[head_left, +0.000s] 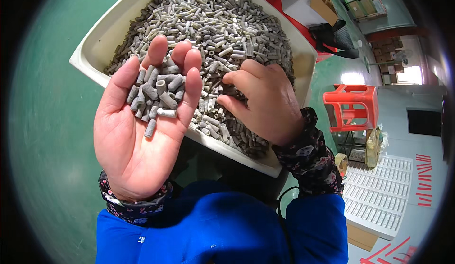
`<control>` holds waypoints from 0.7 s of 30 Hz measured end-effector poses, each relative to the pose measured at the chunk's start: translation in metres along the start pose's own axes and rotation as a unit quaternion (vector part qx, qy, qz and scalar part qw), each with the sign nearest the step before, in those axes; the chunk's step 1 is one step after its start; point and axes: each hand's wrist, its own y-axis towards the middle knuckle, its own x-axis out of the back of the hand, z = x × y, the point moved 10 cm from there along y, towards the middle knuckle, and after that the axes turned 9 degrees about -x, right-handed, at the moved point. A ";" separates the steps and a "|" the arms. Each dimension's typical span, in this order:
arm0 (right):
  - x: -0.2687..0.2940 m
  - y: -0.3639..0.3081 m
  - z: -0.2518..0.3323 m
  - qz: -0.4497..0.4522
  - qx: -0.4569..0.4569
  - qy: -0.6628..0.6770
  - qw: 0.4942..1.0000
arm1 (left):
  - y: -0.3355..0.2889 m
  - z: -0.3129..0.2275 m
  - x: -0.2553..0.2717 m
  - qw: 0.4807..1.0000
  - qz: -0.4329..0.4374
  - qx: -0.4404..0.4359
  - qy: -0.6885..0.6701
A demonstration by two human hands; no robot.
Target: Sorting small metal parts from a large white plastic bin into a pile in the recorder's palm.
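Observation:
My left hand (137, 145) is turned palm up, its fingers curled into a cup around a small heap of short grey tubes (161, 91). One tube lies lower on the palm, apart from the heap. To the right, my right hand (265, 100) hovers palm down over the near part of a cream plastic tub (92, 58). Its thumb and forefinger are spread, with a gap between their tips, and I see nothing pinched there. The other fingers are mostly hidden behind the hand. A great mass of loose grey tubes (208, 17) fills the tub, some with hollow ends showing.
A red plastic stool (350, 107) stands to the right. Below it lies a white panel with rows of slots (379, 193), near red strips (423, 178). An open cardboard box (308, 1) and a black bag (334, 36) sit beyond the tub. The floor (52, 136) is green.

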 end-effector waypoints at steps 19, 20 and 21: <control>-0.005 0.006 -0.004 -0.005 -0.057 -0.032 0.998 | -0.002 0.002 0.001 1.000 -0.001 -0.008 -0.018; -0.006 0.007 -0.003 -0.005 -0.056 -0.033 0.998 | -0.002 0.002 0.001 1.000 -0.001 -0.008 -0.018; -0.007 0.008 -0.004 -0.005 -0.061 -0.028 0.998 | -0.002 0.001 0.001 1.000 0.006 -0.008 -0.018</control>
